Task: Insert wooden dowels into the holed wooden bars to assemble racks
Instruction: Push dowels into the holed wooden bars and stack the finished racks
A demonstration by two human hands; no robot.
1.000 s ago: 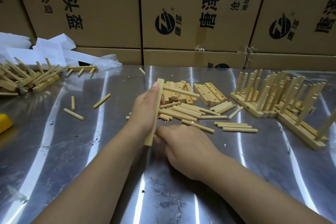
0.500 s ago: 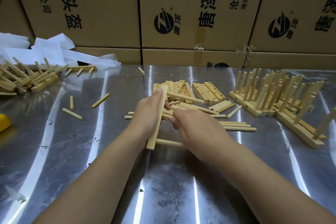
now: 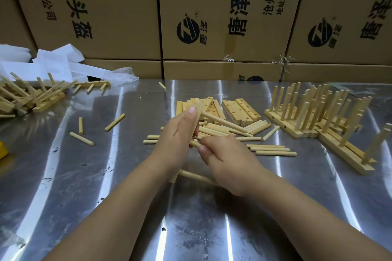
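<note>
Holding: left hand (image 3: pixel 180 140) wraps the wooden bar (image 3: pixel 198 110), thumb lying up its edge; the bar stands tilted, nearly upright, over the steel table (image 3: pixel 84 176).
Right hand: right hand (image 3: pixel 229 161) pinches a fresh dowel (image 3: pixel 193 144), whose tip meets the bar's middle.
Change: a second ago this hand pressed at the bar's lower end; half a second ago it reached over the loose dowels (image 3: pixel 224 131); now it is back at the bar.
Seated: upper dowel (image 3: pixel 222 122) juts right near the bar's top; lower dowel (image 3: pixel 195 176) sticks out near its bottom, under the right wrist.
Hidden: the left palm covers the bar's middle and its holes; most of the pinched dowel lies inside the fingers; whether its tip has entered a hole cannot be told.
Elsewhere: spare bars (image 3: pixel 239 110) lie behind the loose dowels, finished racks (image 3: pixel 314 116) to the right; a heap of racks (image 3: pixel 27 95) at left is cut off.
</note>
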